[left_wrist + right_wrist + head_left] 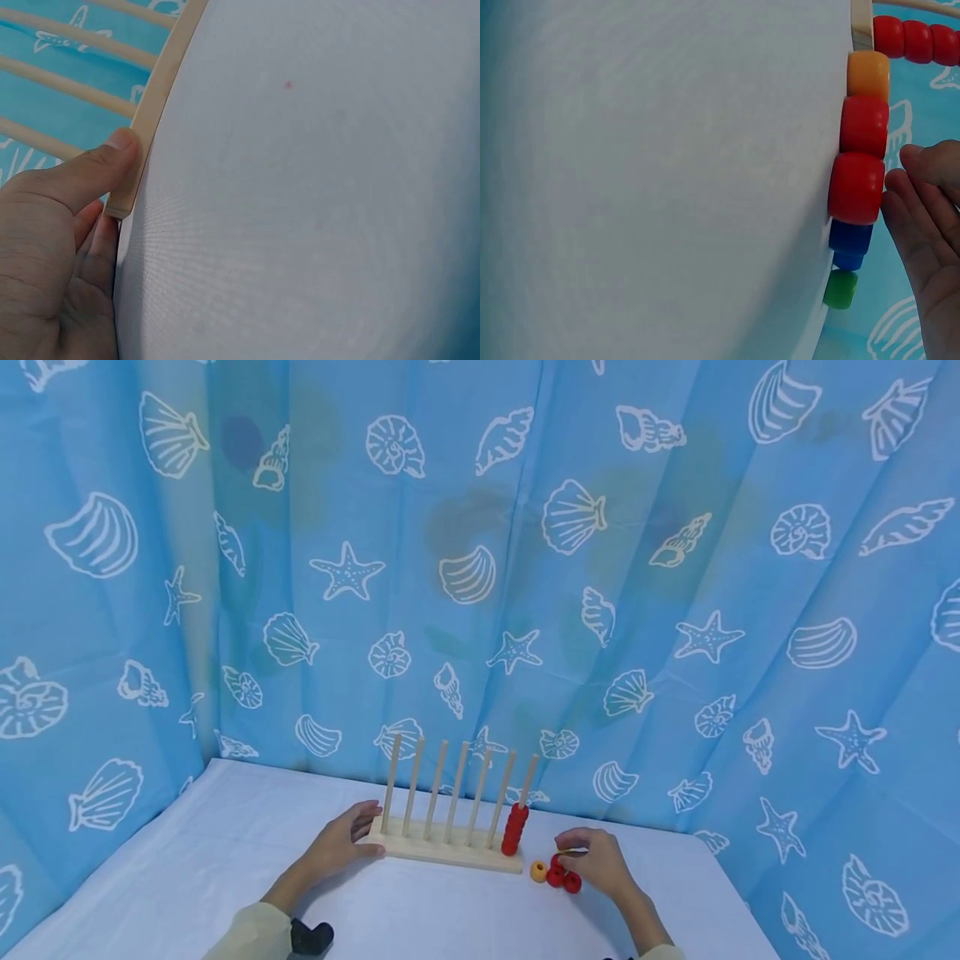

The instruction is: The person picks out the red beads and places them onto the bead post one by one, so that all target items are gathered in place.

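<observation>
A wooden peg stand (446, 850) has several upright pegs in a row, and a stack of red beads (514, 829) fills the lower part of its rightmost peg. My left hand (343, 843) grips the stand's left end, thumb on the front face and fingers behind. Loose beads lie just right of the stand: an orange bead (538, 871) and red beads (572, 882). Over them hovers my right hand (600, 862), fingertips close beside a red bead (856, 187); whether they touch it is unclear. Nothing shows between its thumb and fingers in the right wrist view.
Blue beads (850, 237) and a green bead (841, 289) lie farther along in the right wrist view. A white cloth (420, 910) covers the table. Behind it hangs a blue curtain (450, 610) with shell prints.
</observation>
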Demonstrator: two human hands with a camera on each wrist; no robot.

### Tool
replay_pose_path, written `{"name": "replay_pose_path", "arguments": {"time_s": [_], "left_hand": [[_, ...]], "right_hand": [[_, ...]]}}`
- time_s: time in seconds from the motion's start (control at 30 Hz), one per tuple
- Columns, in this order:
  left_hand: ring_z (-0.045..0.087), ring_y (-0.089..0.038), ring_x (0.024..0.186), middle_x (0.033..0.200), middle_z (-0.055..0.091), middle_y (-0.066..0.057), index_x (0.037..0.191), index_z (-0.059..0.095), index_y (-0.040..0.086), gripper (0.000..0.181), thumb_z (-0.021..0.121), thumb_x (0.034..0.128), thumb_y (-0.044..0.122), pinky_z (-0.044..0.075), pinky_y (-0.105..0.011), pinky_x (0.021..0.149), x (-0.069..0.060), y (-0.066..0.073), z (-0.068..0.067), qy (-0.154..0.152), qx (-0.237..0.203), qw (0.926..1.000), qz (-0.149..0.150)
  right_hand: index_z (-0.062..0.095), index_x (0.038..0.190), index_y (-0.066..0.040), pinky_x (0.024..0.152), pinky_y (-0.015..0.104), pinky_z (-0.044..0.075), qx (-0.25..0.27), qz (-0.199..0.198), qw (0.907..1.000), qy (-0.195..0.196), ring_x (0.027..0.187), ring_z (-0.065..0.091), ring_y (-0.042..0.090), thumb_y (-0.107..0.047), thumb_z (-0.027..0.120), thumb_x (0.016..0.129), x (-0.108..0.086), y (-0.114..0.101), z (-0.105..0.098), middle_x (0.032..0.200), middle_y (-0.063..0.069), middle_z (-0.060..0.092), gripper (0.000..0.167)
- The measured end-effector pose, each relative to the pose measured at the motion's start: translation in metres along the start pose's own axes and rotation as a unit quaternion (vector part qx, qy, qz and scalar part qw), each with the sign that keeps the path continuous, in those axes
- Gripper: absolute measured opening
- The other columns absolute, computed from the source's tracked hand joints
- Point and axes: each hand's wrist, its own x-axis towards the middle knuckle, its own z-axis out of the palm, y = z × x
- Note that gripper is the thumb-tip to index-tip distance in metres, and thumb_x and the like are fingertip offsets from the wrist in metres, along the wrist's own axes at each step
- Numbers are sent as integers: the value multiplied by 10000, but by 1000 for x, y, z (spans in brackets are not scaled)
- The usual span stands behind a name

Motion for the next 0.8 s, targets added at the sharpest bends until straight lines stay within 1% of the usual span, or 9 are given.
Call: {"name": "replay_pose_path", "arguments": {"time_s": [0.23, 0.27, 0.43, 0.67, 0.8], "left_hand": [[507, -316, 1285, 1391, 536, -129, 1448, 422, 56, 862, 862, 719, 184, 418, -429, 1076, 1, -4, 0, -1, -40, 9999, 92], [506, -307, 1287, 1393, 537, -119, 1450, 423, 64, 863, 864, 717, 181, 414, -421, 1080, 1, -4, 0, -6, -62, 10000, 68], [507, -318, 1284, 1391, 536, -130, 1449, 421, 57, 854, 859, 727, 181, 417, -428, 1075, 1, -5, 0, -19, -16, 9999, 128], [502, -324, 1287, 1391, 535, -131, 1447, 422, 53, 840, 851, 736, 176, 411, -440, 1080, 0, -3, 1, -28, -74, 9999, 92], [503, -336, 1284, 1387, 534, -145, 1443, 423, 45, 839, 852, 734, 177, 416, -451, 1074, -1, 0, 1, -12, -29, 10000, 93]], "right_hand": [[716, 1060, -76, 780, 367, 614, -29, -14, 9999, -139, 943, 684, 243, 26, 764, 787, 0, 4, 0, 980, 26, 694, 295], [716, 1062, -70, 775, 369, 615, -49, -40, 9999, -153, 938, 684, 243, 31, 766, 784, 0, 5, -1, 979, 25, 692, 300], [718, 1072, -79, 773, 370, 615, -195, -25, 9994, -268, 924, 674, 227, 40, 764, 781, 2, 7, 0, 982, 15, 682, 317], [723, 1061, -87, 774, 385, 614, -514, -46, 9977, -444, 897, 661, 202, 33, 776, 752, 7, 7, 1, 979, 10, 679, 336], [720, 1060, -90, 768, 380, 615, -735, -75, 9960, -493, 884, 654, 189, 26, 790, 735, 8, 3, 2, 977, 8, 680, 352]]}}
